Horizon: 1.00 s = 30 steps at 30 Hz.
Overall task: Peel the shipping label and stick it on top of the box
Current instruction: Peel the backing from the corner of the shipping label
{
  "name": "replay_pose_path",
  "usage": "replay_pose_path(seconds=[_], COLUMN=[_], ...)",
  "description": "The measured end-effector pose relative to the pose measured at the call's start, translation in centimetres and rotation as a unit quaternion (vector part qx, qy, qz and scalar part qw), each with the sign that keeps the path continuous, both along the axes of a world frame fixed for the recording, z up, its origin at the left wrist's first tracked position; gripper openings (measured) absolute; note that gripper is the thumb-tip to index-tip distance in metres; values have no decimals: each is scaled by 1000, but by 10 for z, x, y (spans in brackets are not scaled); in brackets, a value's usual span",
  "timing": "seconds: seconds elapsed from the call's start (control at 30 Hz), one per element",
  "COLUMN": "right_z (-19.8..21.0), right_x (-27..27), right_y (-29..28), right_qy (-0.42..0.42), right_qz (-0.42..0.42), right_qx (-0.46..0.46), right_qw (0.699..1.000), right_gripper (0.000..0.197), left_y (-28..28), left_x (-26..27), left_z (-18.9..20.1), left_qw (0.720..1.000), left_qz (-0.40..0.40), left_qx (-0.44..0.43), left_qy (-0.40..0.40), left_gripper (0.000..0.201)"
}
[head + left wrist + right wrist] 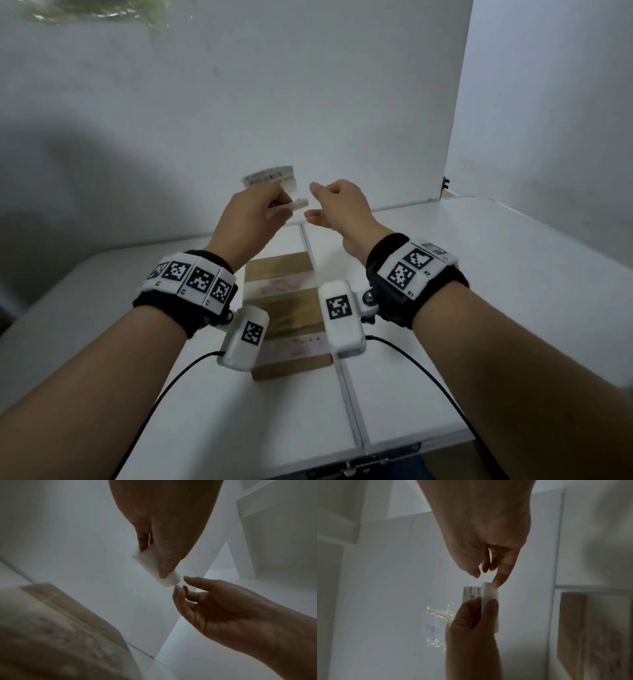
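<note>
A curled white shipping label, printed side facing away and up, is pinched in my left hand, which holds it in the air above the far end of the table. In the left wrist view the label shows as a white strip under my thumb. My right hand hovers just right of it, thumb and forefinger apart. In the right wrist view the forefinger sits at the label's free end, gripping nothing. The brown cardboard box lies flat on the table below my wrists.
The white folding table has a centre seam running beside the box. A white backdrop board stands upright behind it. A clear plastic bag with a paper slip appears in the right wrist view. Cables trail from both wrist cameras.
</note>
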State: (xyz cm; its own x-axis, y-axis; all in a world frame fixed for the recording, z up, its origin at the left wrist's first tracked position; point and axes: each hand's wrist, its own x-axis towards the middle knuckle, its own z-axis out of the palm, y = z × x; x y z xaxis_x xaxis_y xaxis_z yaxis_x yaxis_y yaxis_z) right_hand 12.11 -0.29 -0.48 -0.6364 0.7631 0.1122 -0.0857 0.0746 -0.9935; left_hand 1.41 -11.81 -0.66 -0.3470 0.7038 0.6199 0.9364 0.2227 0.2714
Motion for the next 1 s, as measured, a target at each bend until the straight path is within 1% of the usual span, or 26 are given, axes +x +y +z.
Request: replay_pose_path(seconds=[0.07,0.1,0.17,0.2,0.37,0.43,0.53,0.63,0.77,1.0], right_z=[-3,-6,-12,-14,-19,-20,-22,-26,-32,-36], right_x=[2,3,3,3,3,4,5,6,6,6], right_y=[-10,-15,-24,-28,-39,-41,-43,-46,-49,-50], right_qy=[6,-1,-10,-3,35,40,51,64,76,85], right_qz=[45,77,126,137,151,155,166,163,149,143], right_qx=[-125,-165,-199,-208,-225,-224,-222,-223,-234,-254], right_qw=[991,983,972,969,962,961,959,959,958,953], right_gripper=[28,32,34,33,17,16,13,8,5,6], left_y=[-13,-19,-28,-31,-42,-46,-49,-51,-51,-53], left_x=[-3,-4,-4,-3,1,2,2,2,3,7], left_z=[-7,-11,-17,-20,-30,-32,-35,-38,-40,-43], left_qw=[999,999,997,997,995,996,998,999,998,997], left_qz=[2,4,1,0,13,12,7,-3,-14,-11], left_qx=[20,25,25,24,29,36,47,48,53,71], left_qy=[32,45,68,76,96,84,41,2,-22,-29], left_gripper=[7,6,5,5,11,18,25,25,23,26])
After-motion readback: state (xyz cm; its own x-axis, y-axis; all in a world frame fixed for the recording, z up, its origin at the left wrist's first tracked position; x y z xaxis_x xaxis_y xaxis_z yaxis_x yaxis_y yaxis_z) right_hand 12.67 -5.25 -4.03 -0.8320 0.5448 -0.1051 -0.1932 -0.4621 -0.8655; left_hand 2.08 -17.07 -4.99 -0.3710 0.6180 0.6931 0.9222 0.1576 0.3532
